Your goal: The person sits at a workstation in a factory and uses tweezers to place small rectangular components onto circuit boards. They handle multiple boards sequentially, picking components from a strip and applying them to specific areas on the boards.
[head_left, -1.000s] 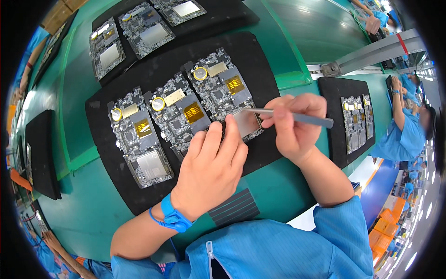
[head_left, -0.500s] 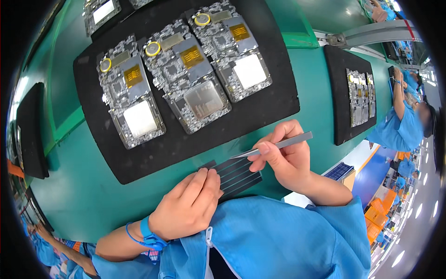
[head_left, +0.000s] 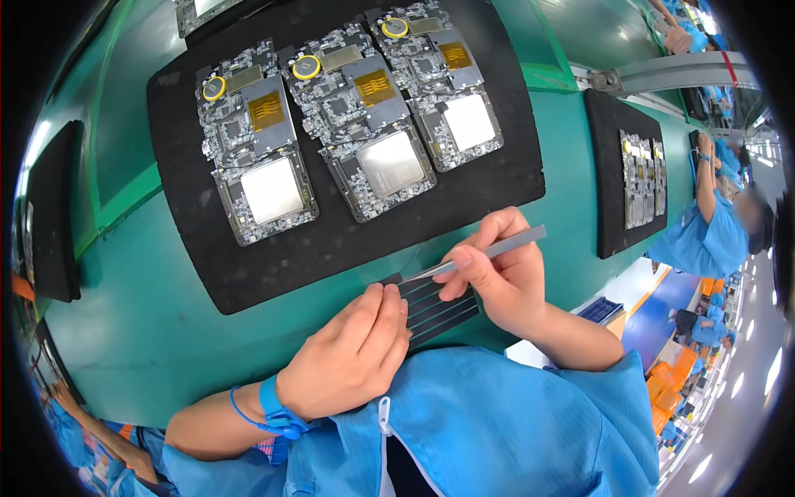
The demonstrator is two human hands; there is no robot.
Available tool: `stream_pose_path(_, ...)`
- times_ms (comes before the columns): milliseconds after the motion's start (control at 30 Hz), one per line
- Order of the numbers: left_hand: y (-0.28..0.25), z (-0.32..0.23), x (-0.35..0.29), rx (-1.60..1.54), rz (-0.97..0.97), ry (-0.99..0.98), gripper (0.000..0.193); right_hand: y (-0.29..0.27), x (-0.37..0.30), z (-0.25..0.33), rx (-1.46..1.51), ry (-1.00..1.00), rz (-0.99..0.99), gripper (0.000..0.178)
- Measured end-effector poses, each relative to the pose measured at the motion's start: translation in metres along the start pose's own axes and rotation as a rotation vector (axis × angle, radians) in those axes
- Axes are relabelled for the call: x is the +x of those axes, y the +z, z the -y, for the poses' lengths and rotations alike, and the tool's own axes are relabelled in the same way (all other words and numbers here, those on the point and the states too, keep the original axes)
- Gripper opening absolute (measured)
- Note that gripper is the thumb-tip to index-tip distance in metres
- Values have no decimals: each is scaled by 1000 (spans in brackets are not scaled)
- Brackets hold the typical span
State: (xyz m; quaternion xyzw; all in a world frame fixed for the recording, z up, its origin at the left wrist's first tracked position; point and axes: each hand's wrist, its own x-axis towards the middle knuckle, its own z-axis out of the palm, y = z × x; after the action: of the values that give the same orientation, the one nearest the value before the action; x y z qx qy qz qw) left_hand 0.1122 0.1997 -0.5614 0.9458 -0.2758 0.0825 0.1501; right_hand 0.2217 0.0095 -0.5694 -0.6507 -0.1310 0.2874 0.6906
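My right hand (head_left: 509,286) holds a pair of metal tweezers (head_left: 513,242) in a pinch, their thin tips pointing left. The tips reach the upper left part of a sheet of dark strips (head_left: 447,318), close to the fingertips of my left hand (head_left: 352,352). Those fingers are pressed together at the sheet's left edge and cover part of it; the thumb is hidden. A blue wrist strap circles the left wrist. Whether the tweezers grip a strip is too small to tell.
Beyond my hands, a black foam pad (head_left: 348,248) on the green table (head_left: 141,331) bears three circuit boards with yellow-ringed coin cells and silver plates. Another black pad (head_left: 607,182) with boards stands at the right. A metal rail (head_left: 675,73) and co-workers in blue are farther off.
The tweezers' tips have moved left along the sheet to its upper left corner, nearer the left fingertips. The whole view has shifted slightly, so the boards appear farther right and higher.
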Motion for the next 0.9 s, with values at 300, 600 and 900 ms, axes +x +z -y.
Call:
stream_pose_path(300,2,-1,-3,4,10,-5,29,5,3,3,-69,-36,-4,20)
stream_pose_path(600,0,0,-1,3,21,6,29,5,2,1,-166,-89,34,18)
stream_pose_path(900,-9,5,7,-66,22,-65,33,-6,36,21,223,-115,-56,19)
